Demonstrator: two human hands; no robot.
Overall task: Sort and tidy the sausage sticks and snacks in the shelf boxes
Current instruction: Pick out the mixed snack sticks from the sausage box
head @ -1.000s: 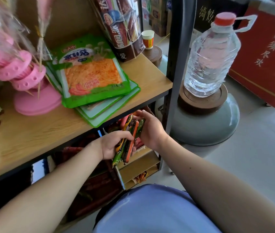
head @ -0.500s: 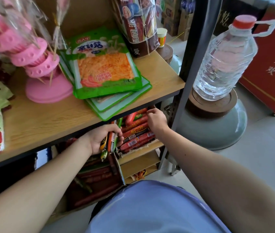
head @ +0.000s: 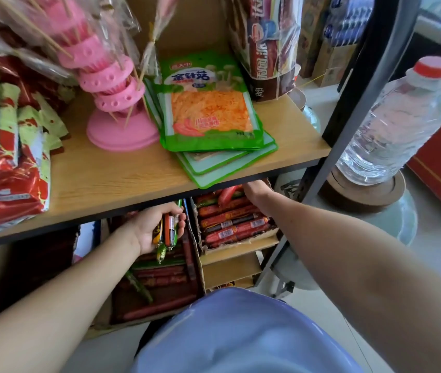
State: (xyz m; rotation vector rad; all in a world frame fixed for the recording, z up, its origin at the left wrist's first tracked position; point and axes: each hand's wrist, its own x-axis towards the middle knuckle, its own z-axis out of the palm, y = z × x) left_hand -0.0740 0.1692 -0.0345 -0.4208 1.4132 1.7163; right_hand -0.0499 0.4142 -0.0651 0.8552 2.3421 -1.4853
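My left hand (head: 150, 228) grips a small bunch of sausage sticks (head: 167, 231) in green, orange and yellow wrappers, held upright under the wooden shelf. To its right a cardboard box (head: 238, 244) holds several red sausage sticks (head: 231, 220) lying in rows. My right hand (head: 257, 191) reaches into the back of that box, its fingers hidden under the shelf edge. A second, darker box (head: 160, 317) below my left hand holds more red sticks and a green one.
The wooden shelf (head: 122, 181) above carries green snack packs (head: 208, 109), a pink skewer stand (head: 118, 103) and red-green bags (head: 6, 168). A black shelf post (head: 348, 95) stands right, beside a big water bottle (head: 399, 125) on a stand. My blue-clad lap (head: 243, 335) is below.
My right hand has let go of the bunch and pushed deep into the right box. My left hand rose slightly with the sticks. The view has moved closer.
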